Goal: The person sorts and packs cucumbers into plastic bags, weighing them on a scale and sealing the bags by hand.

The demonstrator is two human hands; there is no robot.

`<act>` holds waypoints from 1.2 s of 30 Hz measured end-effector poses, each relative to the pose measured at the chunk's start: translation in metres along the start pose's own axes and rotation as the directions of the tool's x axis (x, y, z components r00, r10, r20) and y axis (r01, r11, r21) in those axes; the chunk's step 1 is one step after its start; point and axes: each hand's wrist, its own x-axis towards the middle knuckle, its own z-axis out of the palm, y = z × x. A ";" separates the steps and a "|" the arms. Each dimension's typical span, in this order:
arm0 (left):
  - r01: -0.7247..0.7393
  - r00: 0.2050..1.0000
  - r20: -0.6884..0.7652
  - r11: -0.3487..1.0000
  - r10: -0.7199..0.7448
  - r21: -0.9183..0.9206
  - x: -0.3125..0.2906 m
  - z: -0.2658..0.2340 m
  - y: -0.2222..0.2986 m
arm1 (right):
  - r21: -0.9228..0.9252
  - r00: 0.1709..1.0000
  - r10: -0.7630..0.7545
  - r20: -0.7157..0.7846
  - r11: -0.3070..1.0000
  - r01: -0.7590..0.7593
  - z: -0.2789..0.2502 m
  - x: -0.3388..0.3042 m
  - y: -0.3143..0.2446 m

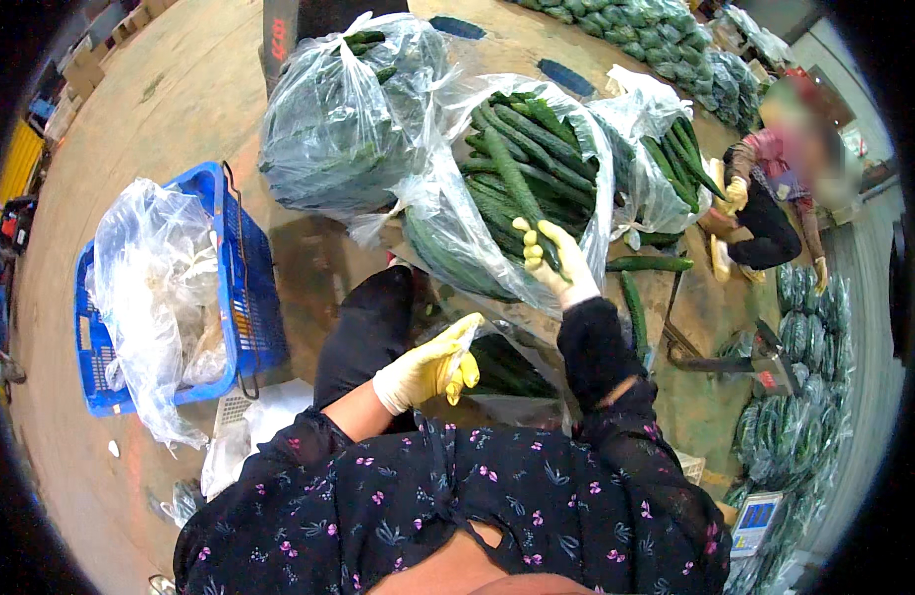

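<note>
My right hand (pixel 556 260), in a yellow-palmed glove, grips one end of a long green cucumber (pixel 512 178). The cucumber lies over a large open clear bag of cucumbers (pixel 598 213) in front of me. My left hand (pixel 432 369), gloved the same way, is closed on the edge of a smaller clear plastic bag (pixel 522 402) near my lap. Several dark green cucumbers (pixel 512 365) show inside that bag. Loose cucumbers (pixel 648 264) lie just right of my right hand.
A blue basket (pixel 254 312) holding clear plastic bags (pixel 150 268) stands at left. A full bag of cucumbers (pixel 343 129) is at far left, another bag (pixel 656 109) at far right. A co-worker (pixel 770 198) crouches at right near stacked bagged cucumbers (pixel 799 367) and a scale display (pixel 757 524).
</note>
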 end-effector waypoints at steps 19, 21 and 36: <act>-0.020 1.000 0.004 0.998 0.021 -0.065 0.000 0.005 -0.001 | -0.971 0.962 0.133 -0.240 -0.022 -0.239 -0.128 -0.137 0.125; -0.014 1.000 -0.005 0.999 0.014 -0.047 0.001 0.004 -0.003 | -0.933 0.978 0.195 -0.078 0.330 -0.141 -0.040 -0.140 0.078; 0.023 0.997 -0.073 0.999 -0.022 0.023 -0.001 0.020 0.003 | -0.753 0.802 -0.519 -0.295 -0.391 -0.530 -0.047 0.050 -0.039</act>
